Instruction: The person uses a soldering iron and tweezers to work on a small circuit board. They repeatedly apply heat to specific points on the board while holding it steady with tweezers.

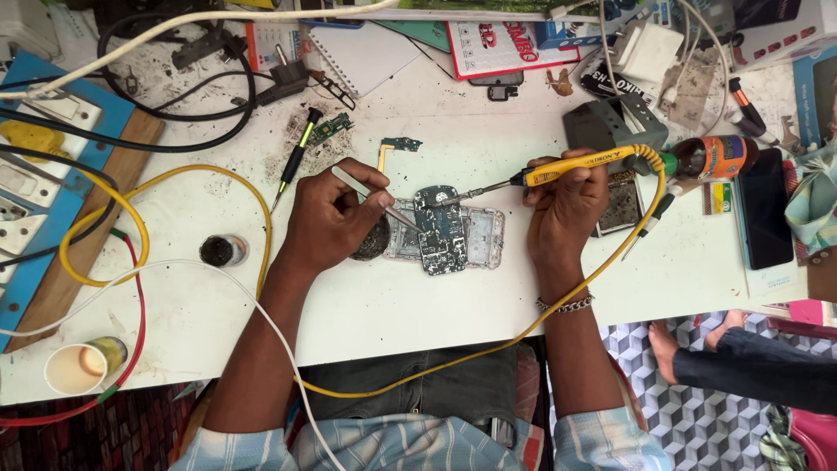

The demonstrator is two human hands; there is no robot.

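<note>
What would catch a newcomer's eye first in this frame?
At the centre of the white table, a dark circuit board lies on a clear phone frame. The right hand aims a yellow soldering iron at it, and the left hand holds metal tweezers over it.

The left hand [327,218] covers the near end of the tweezers [362,187] and most of a dark round thing [373,242] under its grip. The right hand [567,205] wraps the middle of the yellow soldering iron [575,163], so that stretch of handle is hidden. Where the two tips meet the circuit board [440,228], the parts are too small to tell. Near the person's lap, the yellow cord [418,375] runs beneath the right forearm. Far right of the grip, a foot [667,344] shows; its leg is cut off by the edge.
</note>
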